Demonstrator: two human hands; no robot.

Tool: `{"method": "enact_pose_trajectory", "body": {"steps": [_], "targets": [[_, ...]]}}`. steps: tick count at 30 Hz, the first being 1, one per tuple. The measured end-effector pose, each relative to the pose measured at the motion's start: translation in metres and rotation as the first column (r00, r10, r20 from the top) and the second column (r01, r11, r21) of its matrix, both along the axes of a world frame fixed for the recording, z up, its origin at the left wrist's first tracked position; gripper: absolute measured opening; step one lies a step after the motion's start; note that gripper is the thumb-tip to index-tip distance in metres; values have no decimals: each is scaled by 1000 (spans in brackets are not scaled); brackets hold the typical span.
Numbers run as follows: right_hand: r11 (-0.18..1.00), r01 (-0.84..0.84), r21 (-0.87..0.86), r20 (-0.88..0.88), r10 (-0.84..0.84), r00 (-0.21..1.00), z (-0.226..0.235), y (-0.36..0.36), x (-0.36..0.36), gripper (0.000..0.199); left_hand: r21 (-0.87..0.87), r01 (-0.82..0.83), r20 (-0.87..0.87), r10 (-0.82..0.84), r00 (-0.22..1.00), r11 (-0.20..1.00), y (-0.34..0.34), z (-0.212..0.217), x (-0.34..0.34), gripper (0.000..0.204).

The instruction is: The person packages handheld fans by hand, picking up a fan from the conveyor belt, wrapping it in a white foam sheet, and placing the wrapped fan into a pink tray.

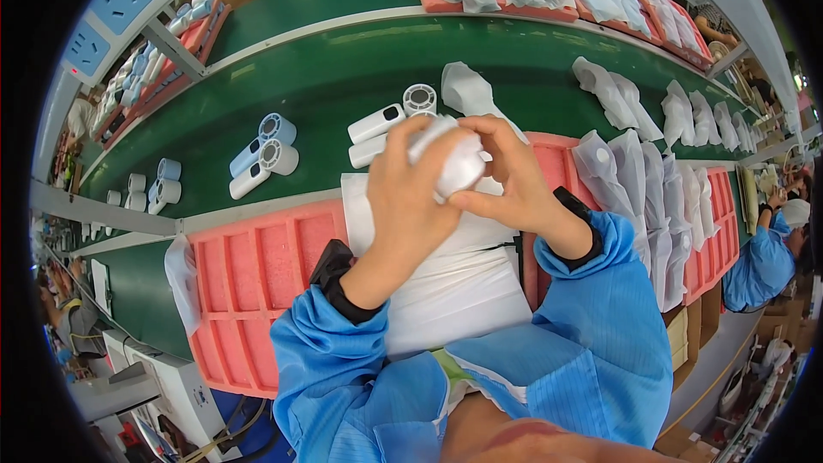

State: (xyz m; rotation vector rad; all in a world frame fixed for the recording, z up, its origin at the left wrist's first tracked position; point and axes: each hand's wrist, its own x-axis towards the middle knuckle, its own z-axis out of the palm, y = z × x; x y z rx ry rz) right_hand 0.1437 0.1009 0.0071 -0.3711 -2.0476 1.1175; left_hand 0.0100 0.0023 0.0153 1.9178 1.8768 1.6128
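I've got left hand (416, 184) and right hand (519, 184) holding a white bundle (461, 167), fingers curled. Forearms (377, 274) angle inward.

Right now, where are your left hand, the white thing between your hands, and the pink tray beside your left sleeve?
Left hand (413, 183): head view, its back.
White thing (463, 168): head view, its rounded side.
Pink tray (219, 285): head view, a compartment floor.
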Motion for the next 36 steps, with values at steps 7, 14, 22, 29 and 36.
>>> {"method": "enact_pose_trajectory", "body": {"steps": [7, 14, 22, 29, 36], "targets": [[976, -156, 150, 127, 137, 982, 6, 5, -3, 61, 226, 504, 636, -518, 573, 834, -6, 4, -32, 36], [951, 131, 282, 281, -212, 936, -19, 19, 4, 56, 205, -143, 499, 22, 866, 968, -4, 6, -21, 34], [892, 151, 427, 161, -239, 958, -12, -10, -10, 41, 378, -137, -100, 187, 977, 915, -8, -3, -7, 24], [969, -68, -237, 357, 152, 922, 19, 3, 8, 42, 210, -272, 321, 197, 926, 939, 2, -6, -46, 15], [784, 504, 362, 342, -615, 710, -59, 137, 19, 31, -129, 152, 217, -122, 969, 980, 18, -43, -8, 20]]}}
